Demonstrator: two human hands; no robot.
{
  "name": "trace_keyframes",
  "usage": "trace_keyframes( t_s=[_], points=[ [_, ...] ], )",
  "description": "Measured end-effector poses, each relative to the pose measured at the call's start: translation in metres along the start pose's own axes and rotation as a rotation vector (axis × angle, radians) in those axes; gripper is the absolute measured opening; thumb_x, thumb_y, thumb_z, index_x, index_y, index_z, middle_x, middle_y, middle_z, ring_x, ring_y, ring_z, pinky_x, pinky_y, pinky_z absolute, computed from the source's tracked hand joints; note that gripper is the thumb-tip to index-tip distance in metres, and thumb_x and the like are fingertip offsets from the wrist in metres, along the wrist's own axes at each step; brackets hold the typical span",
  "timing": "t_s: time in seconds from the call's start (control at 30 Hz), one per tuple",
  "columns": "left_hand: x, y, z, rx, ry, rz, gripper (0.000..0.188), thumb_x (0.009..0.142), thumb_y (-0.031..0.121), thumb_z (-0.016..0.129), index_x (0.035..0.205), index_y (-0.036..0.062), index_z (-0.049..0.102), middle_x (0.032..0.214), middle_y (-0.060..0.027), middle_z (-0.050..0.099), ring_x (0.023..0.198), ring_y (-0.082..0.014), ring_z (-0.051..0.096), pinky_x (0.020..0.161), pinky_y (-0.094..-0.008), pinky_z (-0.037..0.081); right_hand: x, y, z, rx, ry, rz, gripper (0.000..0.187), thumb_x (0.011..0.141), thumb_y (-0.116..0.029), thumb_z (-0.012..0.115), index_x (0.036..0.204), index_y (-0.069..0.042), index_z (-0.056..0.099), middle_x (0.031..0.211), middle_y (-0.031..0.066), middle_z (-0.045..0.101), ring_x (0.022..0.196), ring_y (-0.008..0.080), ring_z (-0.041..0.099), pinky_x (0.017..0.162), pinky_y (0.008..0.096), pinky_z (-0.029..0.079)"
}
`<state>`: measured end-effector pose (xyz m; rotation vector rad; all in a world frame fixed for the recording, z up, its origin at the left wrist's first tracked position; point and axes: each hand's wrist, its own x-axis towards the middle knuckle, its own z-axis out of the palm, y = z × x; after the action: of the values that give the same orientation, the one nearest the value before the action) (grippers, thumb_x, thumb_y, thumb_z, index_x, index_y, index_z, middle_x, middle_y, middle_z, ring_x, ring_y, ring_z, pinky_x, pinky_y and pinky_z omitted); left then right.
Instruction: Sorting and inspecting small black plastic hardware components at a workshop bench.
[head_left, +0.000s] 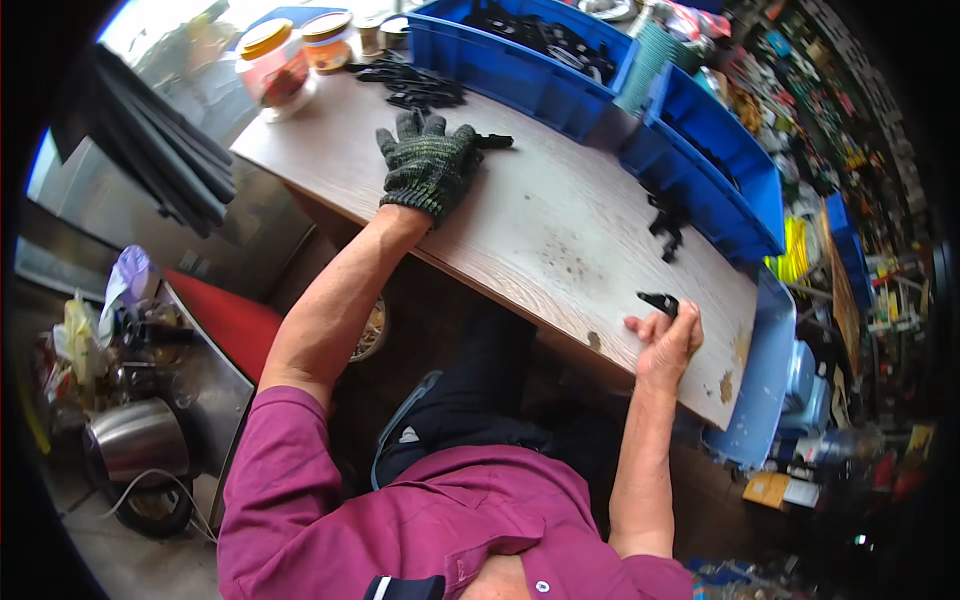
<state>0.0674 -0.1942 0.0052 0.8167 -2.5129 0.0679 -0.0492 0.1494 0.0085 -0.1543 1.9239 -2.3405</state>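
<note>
Within the bare right hand [668, 343], curled fingers are gripping a narrow black piece [657, 301]; the knit-gloved left hand [428, 165] is lying splayed, jagged black pile [415, 84] beyond its fingertips, grip unclear.

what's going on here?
A person at a table holds a small black part in the bare right hand. The gloved left hand is by another black part; whether it grips it is unclear. A pile of black parts lies beyond, beside blue bins.
</note>
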Motion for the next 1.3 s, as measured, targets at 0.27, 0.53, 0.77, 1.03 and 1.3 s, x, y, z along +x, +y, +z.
trace_keyframes(
  t_s=[0.27, 0.53, 0.77, 1.03, 1.3],
  points=[
    [0.022, 0.023, 0.024, -0.054, 0.149, 0.124, 0.030, 0.094, 0.037, 0.058, 0.099, 0.0117, 0.073, 0.113, -0.0157, 0.067, 0.127, -0.0482, 0.047, 0.107, -0.0683, 0.026, 0.012, -0.014, -0.008, 0.118, 0.022, 0.155, 0.039, 0.096, -0.035, 0.057, 0.066, -0.015, 0.040, 0.048, -0.0021, 0.023, 0.044, 0.0154, 0.038, 0.058, 0.0507, 0.059],
    [0.025, 0.033, 0.029, -0.096, 0.069, 0.060, 0.034, 0.096, 0.040, 0.055, 0.097, 0.0121, 0.073, 0.112, -0.0142, 0.069, 0.127, -0.0488, 0.049, 0.111, -0.0653, 0.026, 0.073, -0.042, -0.058, 0.114, 0.513, 0.187, 0.033, 0.090, -0.036, 0.064, 0.093, -0.007, 0.048, 0.053, 0.0031, 0.029, 0.045, 0.0193, 0.040, 0.064, 0.0579, 0.061],
    [0.007, 0.061, 0.014, -0.228, -0.080, 0.261, 0.034, 0.095, 0.040, 0.058, 0.100, 0.0097, 0.071, 0.114, -0.0167, 0.068, 0.128, -0.0430, 0.052, 0.112, -0.0649, 0.027, 0.096, -0.043, -0.081, -0.079, 0.507, 0.098, 0.033, 0.086, -0.030, 0.069, 0.103, -0.004, 0.058, 0.056, 0.0062, 0.038, 0.049, 0.0207, 0.049, 0.057, 0.0512, 0.062],
    [-0.006, 0.089, 0.013, -0.313, -0.038, 0.438, 0.027, 0.096, 0.035, 0.060, 0.100, 0.0106, 0.072, 0.108, -0.0164, 0.069, 0.120, -0.0416, 0.058, 0.113, -0.0608, 0.030, 0.103, -0.020, -0.020, -0.241, 0.004, 0.186, 0.040, 0.085, -0.026, 0.079, 0.114, -0.004, 0.061, 0.049, -0.0013, 0.042, 0.040, 0.0130, 0.048, 0.051, 0.0424, 0.060],
    [-0.005, 0.088, 0.011, -0.343, 0.021, 0.421, 0.029, 0.093, 0.038, 0.066, 0.095, 0.0102, 0.073, 0.101, -0.0127, 0.070, 0.113, -0.0406, 0.060, 0.108, -0.0587, 0.036, 0.111, -0.011, 0.015, -0.575, -0.083, 0.122, 0.028, 0.086, -0.024, 0.077, 0.105, -0.005, 0.068, 0.056, -0.0020, 0.049, 0.038, 0.0087, 0.043, 0.035, 0.0304, 0.046]
  ],
)
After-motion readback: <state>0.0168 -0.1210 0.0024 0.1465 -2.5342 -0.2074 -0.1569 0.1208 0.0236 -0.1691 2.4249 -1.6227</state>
